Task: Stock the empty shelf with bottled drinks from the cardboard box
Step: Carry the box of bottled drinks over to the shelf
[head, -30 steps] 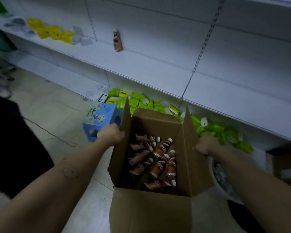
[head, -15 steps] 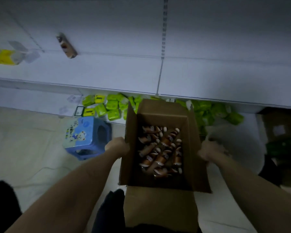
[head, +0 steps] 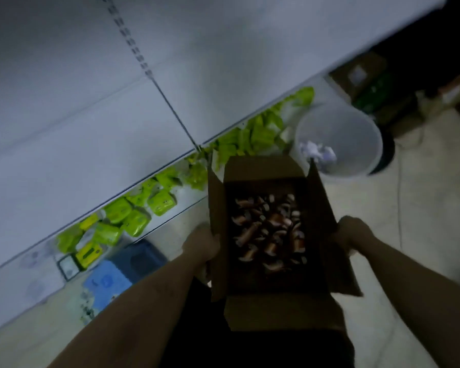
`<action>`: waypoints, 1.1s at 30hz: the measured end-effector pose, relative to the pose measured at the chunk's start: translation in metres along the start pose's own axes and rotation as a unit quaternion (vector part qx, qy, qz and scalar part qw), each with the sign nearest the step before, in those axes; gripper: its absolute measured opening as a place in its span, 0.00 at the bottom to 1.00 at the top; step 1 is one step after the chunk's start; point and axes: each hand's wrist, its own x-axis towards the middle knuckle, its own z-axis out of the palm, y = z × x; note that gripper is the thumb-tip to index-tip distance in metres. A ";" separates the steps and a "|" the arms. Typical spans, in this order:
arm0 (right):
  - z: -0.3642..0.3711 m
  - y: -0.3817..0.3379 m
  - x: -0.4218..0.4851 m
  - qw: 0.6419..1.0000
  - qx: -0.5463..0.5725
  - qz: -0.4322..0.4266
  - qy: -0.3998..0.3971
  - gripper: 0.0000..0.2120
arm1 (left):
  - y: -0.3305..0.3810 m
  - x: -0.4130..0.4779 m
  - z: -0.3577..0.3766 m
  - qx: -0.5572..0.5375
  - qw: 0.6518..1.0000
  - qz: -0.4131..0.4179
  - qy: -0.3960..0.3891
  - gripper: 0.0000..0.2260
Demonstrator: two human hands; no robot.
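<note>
An open cardboard box (head: 260,167) hangs in front of me with its flaps up. Several small brown bottled drinks (head: 270,231) lie jumbled in its bottom. My left hand (head: 201,244) grips the box's left wall. My right hand (head: 352,236) grips the right wall. The white shelf (head: 96,144) runs slanted across the upper left, bare in the part I see. The frame is blurred and dim.
Green and yellow packets (head: 133,208) fill the bottom shelf level beneath the white shelf. A blue stool (head: 109,278) stands on the floor at left. A translucent white bin (head: 340,140) with crumpled paper sits just beyond the box. Dark boxes (head: 367,78) are at the far right.
The view has swung right and tilted. The single bottle on the shelf and the yellow packs have left the frame. The bin has come into full view. Both hands keep their hold on the box.
</note>
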 end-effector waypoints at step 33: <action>0.434 -0.011 0.103 0.774 0.537 0.325 0.083 0.14 | -0.035 0.368 0.116 0.331 0.895 0.168 -0.246 0.16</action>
